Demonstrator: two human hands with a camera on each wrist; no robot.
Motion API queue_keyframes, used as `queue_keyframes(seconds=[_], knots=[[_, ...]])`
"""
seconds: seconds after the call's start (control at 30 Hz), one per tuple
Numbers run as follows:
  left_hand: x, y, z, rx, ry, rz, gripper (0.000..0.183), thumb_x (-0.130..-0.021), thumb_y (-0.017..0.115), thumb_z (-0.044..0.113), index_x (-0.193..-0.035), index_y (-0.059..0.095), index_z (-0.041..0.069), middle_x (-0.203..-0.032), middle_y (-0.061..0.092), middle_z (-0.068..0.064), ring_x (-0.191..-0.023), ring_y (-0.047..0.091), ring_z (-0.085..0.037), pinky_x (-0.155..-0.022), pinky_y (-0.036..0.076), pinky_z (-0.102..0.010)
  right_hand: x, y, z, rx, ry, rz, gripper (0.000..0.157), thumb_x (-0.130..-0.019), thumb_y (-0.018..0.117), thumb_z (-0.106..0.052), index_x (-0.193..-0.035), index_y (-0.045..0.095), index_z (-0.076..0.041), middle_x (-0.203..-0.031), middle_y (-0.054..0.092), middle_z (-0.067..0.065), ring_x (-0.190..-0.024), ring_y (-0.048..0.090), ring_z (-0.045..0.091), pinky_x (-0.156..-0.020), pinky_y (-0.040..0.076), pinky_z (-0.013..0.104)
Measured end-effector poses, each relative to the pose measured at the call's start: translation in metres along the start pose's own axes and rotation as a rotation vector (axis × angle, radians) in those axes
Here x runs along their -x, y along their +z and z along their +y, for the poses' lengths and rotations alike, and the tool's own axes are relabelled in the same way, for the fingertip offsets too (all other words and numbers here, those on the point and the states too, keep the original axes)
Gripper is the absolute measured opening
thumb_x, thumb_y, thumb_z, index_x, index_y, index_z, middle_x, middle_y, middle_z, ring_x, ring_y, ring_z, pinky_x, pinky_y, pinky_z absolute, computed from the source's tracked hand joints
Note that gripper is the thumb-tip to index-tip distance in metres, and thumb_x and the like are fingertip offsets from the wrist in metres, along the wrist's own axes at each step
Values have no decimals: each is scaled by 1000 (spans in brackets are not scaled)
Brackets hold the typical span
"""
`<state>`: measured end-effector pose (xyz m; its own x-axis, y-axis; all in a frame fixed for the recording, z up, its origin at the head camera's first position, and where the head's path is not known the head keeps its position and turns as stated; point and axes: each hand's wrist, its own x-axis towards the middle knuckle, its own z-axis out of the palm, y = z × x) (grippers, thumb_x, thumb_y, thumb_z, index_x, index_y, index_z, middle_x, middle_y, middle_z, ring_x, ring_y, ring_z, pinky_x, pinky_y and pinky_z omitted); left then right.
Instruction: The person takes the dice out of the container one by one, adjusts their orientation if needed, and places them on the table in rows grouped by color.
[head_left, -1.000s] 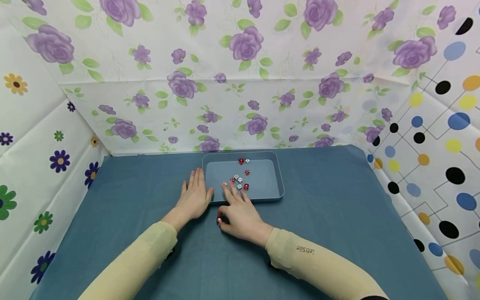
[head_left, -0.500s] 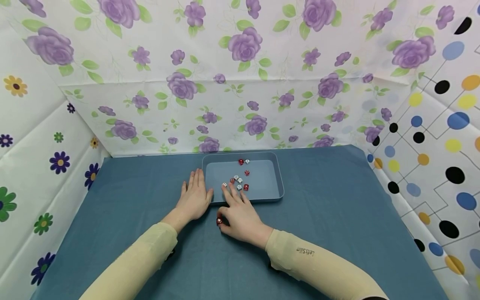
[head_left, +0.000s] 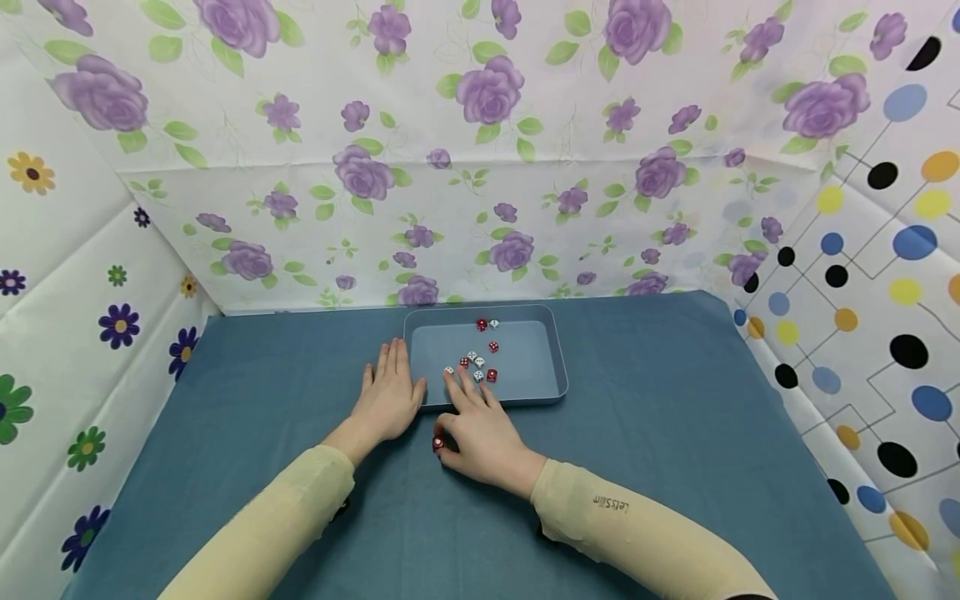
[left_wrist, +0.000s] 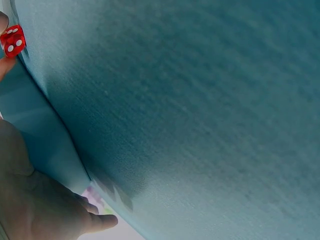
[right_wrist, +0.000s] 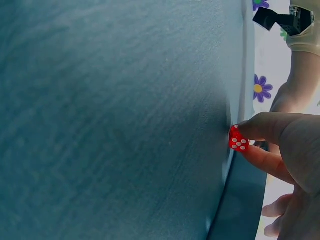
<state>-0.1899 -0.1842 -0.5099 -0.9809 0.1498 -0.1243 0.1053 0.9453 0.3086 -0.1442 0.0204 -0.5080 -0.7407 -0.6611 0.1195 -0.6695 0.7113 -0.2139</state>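
A red die with white pips is pinched between the thumb and index finger of my right hand, low over the cloth just in front of the tray. The other fingers of that hand reach over the tray's front rim. My left hand lies flat with straight fingers against the left side of the blue-grey tray, its thumb at the front left corner. Inside the tray are several dice, among them a red die and a white die near the right fingertips.
A blue cloth covers the table. Behind it hangs a sheet with purple roses. A flower-print sheet borders the left side, a dotted sheet the right.
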Motion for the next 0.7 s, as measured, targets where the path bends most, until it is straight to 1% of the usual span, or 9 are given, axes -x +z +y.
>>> queue_keyframes(seconds=[0.3, 0.57, 0.7], knots=[[0, 0, 0, 2, -2, -7, 81, -116, 41, 39, -169, -1, -7, -177, 2, -27, -163, 1, -43, -126, 10, -69, 1, -4, 0, -13, -2, 13, 12, -100, 77, -38, -105, 79, -28, -173, 29, 22, -162, 18, 42, -123, 31, 62], [-2, 1, -1, 3, -12, -26, 81, -117, 39, 40, -169, -3, -5, -177, -1, -25, -164, -3, -42, -126, 8, -69, 1, -14, 4, -45, 4, 19, 20, -100, 77, -44, -110, 81, -27, -172, 32, 18, -162, 17, 41, -124, 32, 60], [-2, 1, -1, 2, -15, -21, 81, -116, 40, 39, -169, -2, -5, -177, -1, -25, -164, -1, -42, -126, 8, -69, 1, -18, 7, -67, -3, 41, 22, -100, 76, -44, -110, 82, -26, -170, 37, 18, -162, 19, 41, -123, 34, 59]])
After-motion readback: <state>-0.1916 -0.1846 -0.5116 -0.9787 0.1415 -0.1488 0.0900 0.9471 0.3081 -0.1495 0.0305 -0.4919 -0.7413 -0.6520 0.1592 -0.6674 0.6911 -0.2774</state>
